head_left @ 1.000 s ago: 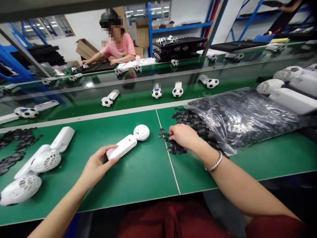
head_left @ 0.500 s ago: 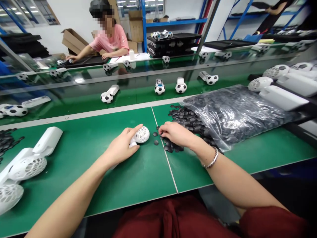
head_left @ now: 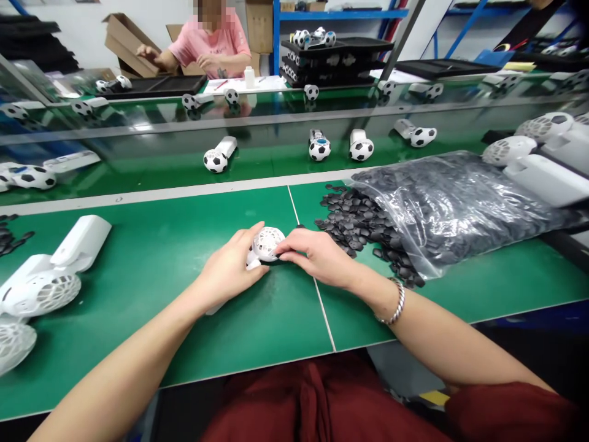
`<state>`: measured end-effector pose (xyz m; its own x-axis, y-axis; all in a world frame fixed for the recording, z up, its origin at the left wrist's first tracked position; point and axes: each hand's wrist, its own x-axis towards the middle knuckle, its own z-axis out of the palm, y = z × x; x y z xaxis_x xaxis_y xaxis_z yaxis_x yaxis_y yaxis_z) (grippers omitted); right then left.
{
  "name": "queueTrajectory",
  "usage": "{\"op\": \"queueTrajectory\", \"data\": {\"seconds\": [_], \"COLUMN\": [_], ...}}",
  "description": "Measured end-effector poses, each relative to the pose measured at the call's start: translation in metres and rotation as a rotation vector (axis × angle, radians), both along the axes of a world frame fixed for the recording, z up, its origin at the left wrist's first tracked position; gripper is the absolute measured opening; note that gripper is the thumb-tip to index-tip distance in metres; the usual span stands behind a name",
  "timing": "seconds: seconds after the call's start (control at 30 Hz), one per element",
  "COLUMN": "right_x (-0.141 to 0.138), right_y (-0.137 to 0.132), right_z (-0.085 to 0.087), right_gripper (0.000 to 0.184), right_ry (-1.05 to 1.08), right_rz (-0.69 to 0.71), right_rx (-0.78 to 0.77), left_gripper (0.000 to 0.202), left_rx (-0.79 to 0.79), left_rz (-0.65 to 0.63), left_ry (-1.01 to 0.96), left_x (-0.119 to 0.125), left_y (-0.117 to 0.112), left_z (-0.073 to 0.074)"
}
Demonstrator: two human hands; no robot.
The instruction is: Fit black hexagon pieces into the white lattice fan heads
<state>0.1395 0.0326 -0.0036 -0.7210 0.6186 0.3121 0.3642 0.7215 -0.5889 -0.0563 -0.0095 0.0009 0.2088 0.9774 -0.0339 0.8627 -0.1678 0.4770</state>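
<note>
My left hand (head_left: 232, 264) is wrapped round a white plastic housing with a round openwork head (head_left: 269, 243), lying on the green bench. Its handle is mostly hidden under the palm. Thumb and fingertips of my right hand (head_left: 317, 255) pinch a small black patch (head_left: 278, 253) against the right side of that head; the fingers cover most of the piece. Just beyond my right hand spreads a pile of black patches (head_left: 354, 215), spilling from a clear plastic bag (head_left: 460, 209) full of them.
More white housings lie at left (head_left: 59, 288) and right (head_left: 547, 178). Behind the bench, a conveyor (head_left: 161, 156) carries soccer-ball-patterned units (head_left: 319, 149). Across it sits a person in a pink shirt (head_left: 211, 43), near stacked black trays (head_left: 331, 61).
My right hand has moved left from the loose black patches to the housing's head, bringing a patch. The left hand keeps its hold. The view has tilted down slightly.
</note>
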Motion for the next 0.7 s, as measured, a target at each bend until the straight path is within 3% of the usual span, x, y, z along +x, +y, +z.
{"op": "queueTrajectory", "data": {"seconds": [0.2, 0.37, 0.5, 0.7], "right_x": [0.007, 0.004, -0.002, -0.005], "right_y": [0.004, 0.004, -0.002, -0.006], "right_z": [0.002, 0.005, 0.001, -0.003], "right_gripper": [0.021, 0.011, 0.006, 0.006], "right_ry": [-0.026, -0.071, 0.043, 0.108], "right_rz": [-0.044, -0.061, -0.033, -0.120], "right_rx": [0.110, -0.030, -0.114, -0.186], "left_gripper": [0.069, 0.068, 0.068, 0.064], "left_rx": [0.009, -0.008, 0.017, 0.048], "left_rz": [0.001, 0.013, 0.005, 0.034], "left_ry": [0.017, 0.043, 0.034, 0.032], "left_x": [-0.001, 0.000, 0.001, 0.003], "left_y": [0.000, -0.002, 0.000, 0.002], "left_z": [-0.002, 0.000, 0.001, 0.002]}}
